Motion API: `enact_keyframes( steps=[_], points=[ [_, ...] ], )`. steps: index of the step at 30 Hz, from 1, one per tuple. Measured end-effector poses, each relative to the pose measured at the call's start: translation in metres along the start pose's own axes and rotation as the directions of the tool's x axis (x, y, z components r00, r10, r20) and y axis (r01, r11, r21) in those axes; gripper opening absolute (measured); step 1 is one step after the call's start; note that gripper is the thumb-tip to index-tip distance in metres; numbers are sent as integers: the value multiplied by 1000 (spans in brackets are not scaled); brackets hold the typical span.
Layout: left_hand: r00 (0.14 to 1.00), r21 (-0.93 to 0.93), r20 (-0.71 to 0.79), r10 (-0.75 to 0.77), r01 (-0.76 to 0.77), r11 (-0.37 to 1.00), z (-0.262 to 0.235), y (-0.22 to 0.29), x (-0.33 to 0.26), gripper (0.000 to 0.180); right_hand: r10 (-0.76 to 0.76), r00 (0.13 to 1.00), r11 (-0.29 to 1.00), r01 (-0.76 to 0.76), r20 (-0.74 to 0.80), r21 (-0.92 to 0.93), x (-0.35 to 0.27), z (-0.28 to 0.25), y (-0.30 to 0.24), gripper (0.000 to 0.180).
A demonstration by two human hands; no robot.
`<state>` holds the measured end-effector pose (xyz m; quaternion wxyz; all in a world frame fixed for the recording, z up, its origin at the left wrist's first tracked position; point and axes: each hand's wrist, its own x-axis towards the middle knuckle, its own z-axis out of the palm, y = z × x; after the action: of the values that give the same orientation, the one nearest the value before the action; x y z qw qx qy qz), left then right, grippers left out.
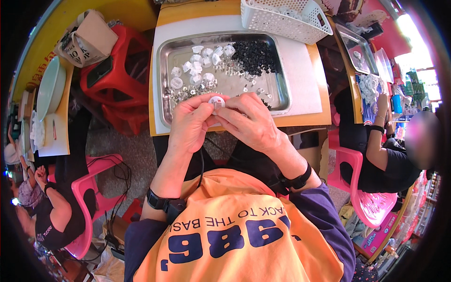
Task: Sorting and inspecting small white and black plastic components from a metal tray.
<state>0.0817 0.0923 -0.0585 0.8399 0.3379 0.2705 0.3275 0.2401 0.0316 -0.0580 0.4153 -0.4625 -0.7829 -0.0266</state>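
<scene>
A small white round plastic part is pinched between the fingertips of my left hand, over the near edge of a metal tray. My right hand meets it from the other side, fingers closed against the same part; anything smaller under those fingertips is hidden. Beyond my hands, the tray holds several loose white plastic pieces, a heap of small black parts and scattered tiny metallic bits.
A white perforated basket stands at the table's far right. Red stools are to the left, near a table with a pale green basin. People sit on pink chairs at both sides. Dark cables hang at left.
</scene>
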Motion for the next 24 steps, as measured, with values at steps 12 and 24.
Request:
enact_keyframes(
  steps=[12, 24],
  points=[
    [999, 67, 28, -36, 34, 997, 0, 0, 0, 25, -3, 1000, 997, 5, 28, -75, -4, -2, 3, 33],
    [979, -73, 36, -202, 204, 976, -17, -3, -1, 34, 166, 986, 986, -167, 33, 20, -14, 3, 7, 20]
  ],
)
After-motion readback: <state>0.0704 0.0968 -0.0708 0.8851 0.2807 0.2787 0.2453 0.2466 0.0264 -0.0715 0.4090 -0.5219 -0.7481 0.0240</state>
